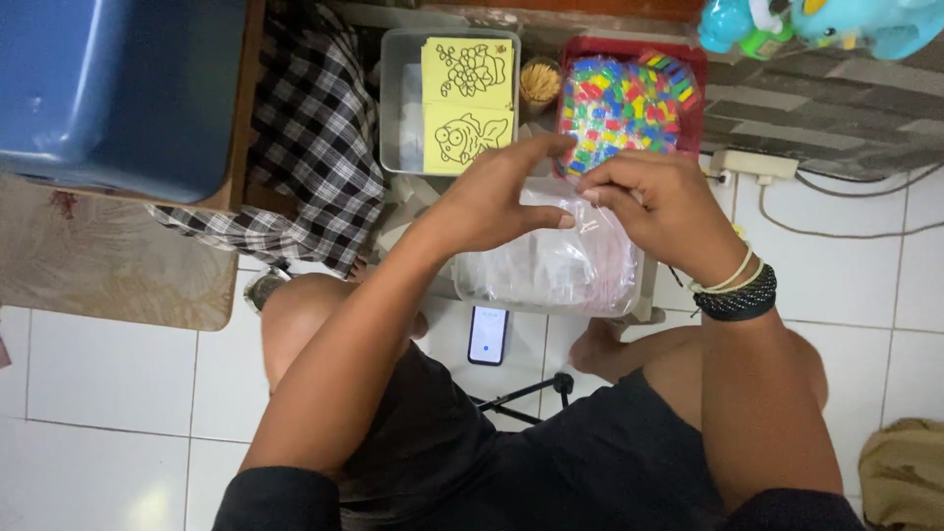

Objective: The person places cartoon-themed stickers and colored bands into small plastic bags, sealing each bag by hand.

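Both my hands meet over a clear plastic bag (565, 265) that lies on a clear tub (472, 287) between my knees. My left hand (501, 192) pinches the bag's top edge with thumb and fingers. My right hand (654, 202), with bands on its wrist, grips the same edge just to the right. The bag is see-through, and what it holds I cannot make out.
Beyond the bag stand a grey tray (398, 98) with yellow drawing sheets (467, 103) and a red tray (693, 59) of colourful small pieces. A phone (488, 334) lies on the white tile floor. A blue bin (118, 88) on a wooden board is at left; a power strip (752, 165) at right.
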